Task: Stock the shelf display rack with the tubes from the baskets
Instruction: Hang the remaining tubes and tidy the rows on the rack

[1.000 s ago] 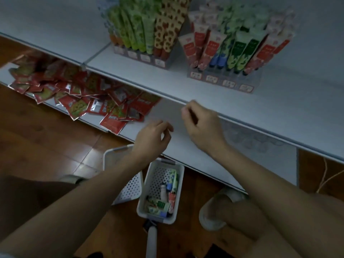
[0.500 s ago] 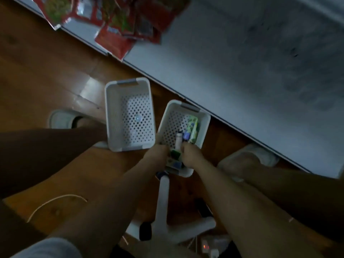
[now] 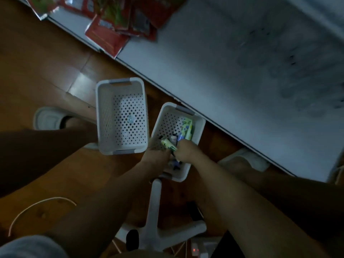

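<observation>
Hands in the right-hand basket [image 3: 199, 125], down on the floor hard by the shelf edge [image 3: 214, 121].
My left hand [image 3: 155, 155] and right hand [image 3: 186, 151] meet on a green-and-white tube [image 3: 168, 144], fingers curled round it; more tubes [image 3: 187, 129] lie against the far wall, and the empty basket [image 3: 104, 112] sits just beside.
</observation>
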`<state>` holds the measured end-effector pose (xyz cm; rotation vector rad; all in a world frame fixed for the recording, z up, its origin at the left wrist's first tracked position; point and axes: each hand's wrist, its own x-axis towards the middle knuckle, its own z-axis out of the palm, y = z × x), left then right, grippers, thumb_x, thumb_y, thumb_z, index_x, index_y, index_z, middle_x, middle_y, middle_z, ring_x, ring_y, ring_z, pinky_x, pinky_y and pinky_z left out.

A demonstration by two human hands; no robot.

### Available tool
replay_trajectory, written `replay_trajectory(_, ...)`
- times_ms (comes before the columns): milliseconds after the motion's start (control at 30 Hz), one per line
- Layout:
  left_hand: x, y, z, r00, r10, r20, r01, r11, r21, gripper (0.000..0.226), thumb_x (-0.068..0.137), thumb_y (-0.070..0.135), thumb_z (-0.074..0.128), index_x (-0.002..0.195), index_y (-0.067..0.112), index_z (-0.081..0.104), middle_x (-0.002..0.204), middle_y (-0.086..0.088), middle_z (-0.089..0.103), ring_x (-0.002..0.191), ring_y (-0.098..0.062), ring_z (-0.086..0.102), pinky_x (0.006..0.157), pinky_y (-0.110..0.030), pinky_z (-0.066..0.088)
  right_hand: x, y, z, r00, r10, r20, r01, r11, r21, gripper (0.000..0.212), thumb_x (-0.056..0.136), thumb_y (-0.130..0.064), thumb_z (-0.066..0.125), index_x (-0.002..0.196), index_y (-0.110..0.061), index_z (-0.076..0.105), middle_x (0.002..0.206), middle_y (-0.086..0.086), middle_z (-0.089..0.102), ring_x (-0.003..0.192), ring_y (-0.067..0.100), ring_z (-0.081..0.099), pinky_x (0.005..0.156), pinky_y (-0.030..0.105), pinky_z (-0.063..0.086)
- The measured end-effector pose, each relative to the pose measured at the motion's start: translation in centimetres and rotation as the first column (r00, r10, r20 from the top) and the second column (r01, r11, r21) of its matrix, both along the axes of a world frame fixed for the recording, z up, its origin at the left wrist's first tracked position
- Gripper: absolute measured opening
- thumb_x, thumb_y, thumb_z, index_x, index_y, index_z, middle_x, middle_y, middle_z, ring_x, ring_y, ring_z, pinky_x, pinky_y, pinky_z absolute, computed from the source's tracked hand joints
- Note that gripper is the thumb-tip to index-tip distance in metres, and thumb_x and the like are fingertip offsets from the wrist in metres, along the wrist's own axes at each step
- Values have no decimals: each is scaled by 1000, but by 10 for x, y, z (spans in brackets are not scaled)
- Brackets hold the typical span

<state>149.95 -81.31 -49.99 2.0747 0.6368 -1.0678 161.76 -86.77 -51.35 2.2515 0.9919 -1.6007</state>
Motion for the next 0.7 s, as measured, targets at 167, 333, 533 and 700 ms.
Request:
replay_trajectory(167, 22, 36, 67, 993, 109, 49, -102, 986, -129, 30, 100, 26, 50, 126, 11, 50, 116, -10, 61, 98, -23, 59, 82, -37, 48, 57, 1, 99, 975, -150, -166, 174, 974, 145, 23, 96, -17, 54, 76, -10, 45, 72, 8, 42, 50, 14, 53, 56, 31, 38)
replay_trajectory(333, 19, 75, 158, 899, 427, 94, -379, 868, -322, 32, 95, 22, 60, 123, 18, 46, 115, -11, 54, 93, -30, 65, 57, -37, 59, 78, -21, 202, 900, -345, -266, 415, 862, 289, 19, 99, -23, 55, 116, -13, 54, 103, 10, 61, 73, 17, 67, 62, 29, 50)
replay_trajectory(533, 15, 95, 266, 760, 581, 290, -393, 767, -508, 32, 93, 12, 64, 120, 15, 48, 108, -13, 69, 85, -27, 69, 61, -36, 57, 76, -57, 293, 783, -457, -422, 620, 627, 472, 21, 100, -19, 53, 115, -5, 58, 89, 10, 66, 70, 21, 63, 70, 35, 51)
replay_trajectory(700, 23, 88, 322, 619, 623, 478, -347, 763, -546, 30, 92, 11, 64, 119, 15, 50, 109, -9, 71, 85, -26, 70, 58, -33, 54, 82, -82, 339, 708, -508, -491, 701, 417, 578, 14, 99, -14, 55, 109, -9, 63, 77, 9, 61, 62, 20, 58, 62, 31, 50)
